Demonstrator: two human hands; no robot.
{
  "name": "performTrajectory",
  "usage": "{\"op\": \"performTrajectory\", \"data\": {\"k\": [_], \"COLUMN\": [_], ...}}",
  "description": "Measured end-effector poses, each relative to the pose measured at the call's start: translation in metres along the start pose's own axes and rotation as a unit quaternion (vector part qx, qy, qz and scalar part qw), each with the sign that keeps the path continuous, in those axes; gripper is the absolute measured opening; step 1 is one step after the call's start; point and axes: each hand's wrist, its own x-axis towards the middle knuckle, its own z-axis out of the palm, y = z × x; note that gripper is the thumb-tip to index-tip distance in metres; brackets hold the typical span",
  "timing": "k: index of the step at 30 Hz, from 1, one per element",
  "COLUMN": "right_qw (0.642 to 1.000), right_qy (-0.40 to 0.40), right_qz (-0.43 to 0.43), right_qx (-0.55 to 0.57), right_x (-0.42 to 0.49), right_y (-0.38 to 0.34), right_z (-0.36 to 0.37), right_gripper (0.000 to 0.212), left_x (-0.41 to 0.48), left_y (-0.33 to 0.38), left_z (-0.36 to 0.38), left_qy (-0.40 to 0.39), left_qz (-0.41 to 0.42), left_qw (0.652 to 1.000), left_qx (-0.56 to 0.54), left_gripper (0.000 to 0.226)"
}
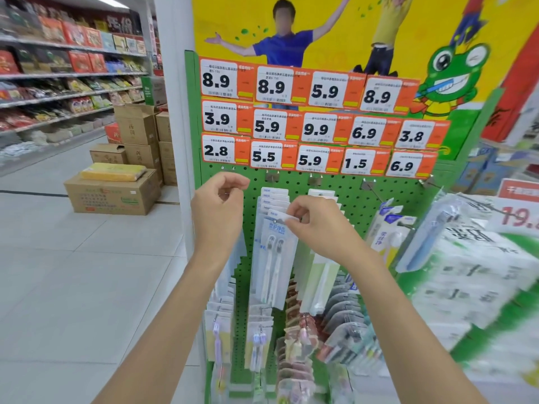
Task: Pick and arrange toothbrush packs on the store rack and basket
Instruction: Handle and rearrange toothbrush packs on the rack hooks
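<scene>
head view: right grip [315, 225] pinches toothbrush pack [274, 258] before hanging packs [274, 196]; left grip [218, 205] curled, unclear; cartons [113, 193] behind.

A pale tiled floor [73, 272] runs down an aisle past a white pillar [175, 112]. Brown cardboard boxes [137, 132] are stacked beside the pillar, and 1 low box carries a yellow packet [113, 172]. Long shelves [58, 74] of packaged goods line the left side under a bright ceiling light [108, 0].
</scene>
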Motion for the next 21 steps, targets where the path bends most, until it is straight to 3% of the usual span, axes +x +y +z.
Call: {"op": "performTrajectory", "data": {"k": [11, 18, 21], "right_qw": [0.990, 0.950, 0.933], "right_qy": [0.074, 0.073, 0.068], "right_qz": [-0.021, -0.022, -0.003], "right_qx": [0.118, 0.303, 0.352], "right_x": [-0.040, -0.064, -0.075], "right_y": [0.011, 0.004, 0.005], "right_z": [0.005, 0.034, 0.052], "right_gripper": [0.010, 0.007, 0.006], "left_x": [-0.044, -0.092, -0.114], "left_y": [-0.005, -0.025, -0.034], "left_z": [0.000, -0.013, -0.016], "left_qy": [-0.065, -0.157, -0.145], "left_qz": [-0.058, -0.154, -0.172], "left_qw": [0.995, 0.974, 0.972], "left_qx": [-0.041, -0.058, -0.060], "left_gripper": [0.030, 0.017, 0.021]}}
